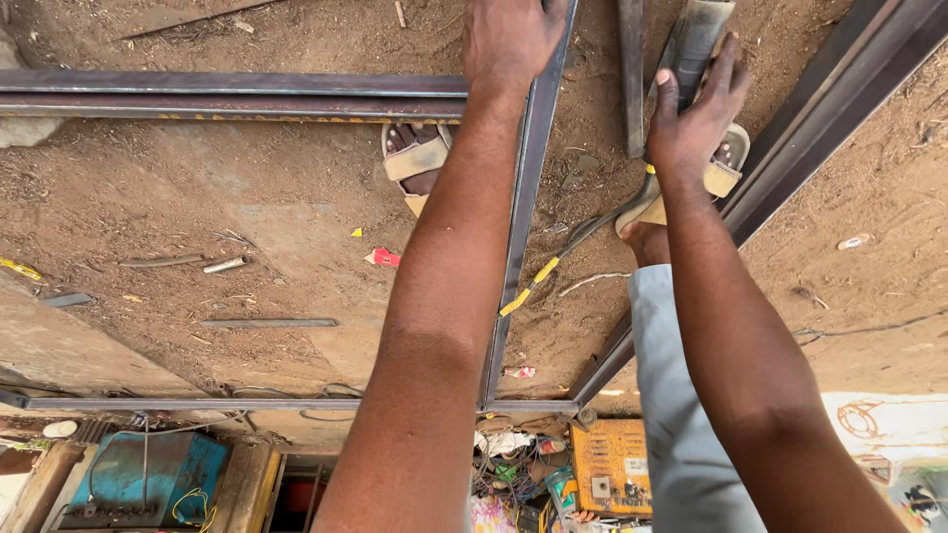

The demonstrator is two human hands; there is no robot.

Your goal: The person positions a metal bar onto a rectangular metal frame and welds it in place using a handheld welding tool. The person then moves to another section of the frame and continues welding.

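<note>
A frame of dark steel bars [296, 94] is seen lying on brown dirt ground [247, 227], spreading out on both sides of the hands and cut off by the picture's edges to the left and at the upper right. Its upright bar [523, 197] runs under the left hand [509, 39] and down alongside the left forearm, which hides part of its length, until a thin cross bar [247, 404] is met low in the view. The steel is seen as dull grey-brown, with a paler edge line and yellow marks along the wide bar left of the left hand.

The left hand is laid on the top of the upright bar, fingers curled over it; the fingertips are cut off by the top edge, so how firmly the bar is gripped cannot be told. The right hand [696, 114] is closed about a dark tube-shaped tool [696, 39], whose upper end is cut off; what kind of tool it is cannot be made out. A slanted bar [839, 94] passes just right of the right hand.

Two sandalled feet are partly hidden: one sandal [415, 163] beside the left wrist, the other sandal [726, 168] below the right hand. A cable with yellow tape [538, 276] is seen between the forearms. A blue box [148, 474] and an orange machine [612, 464] lie well below the hands, among clutter that is hard to make out
</note>
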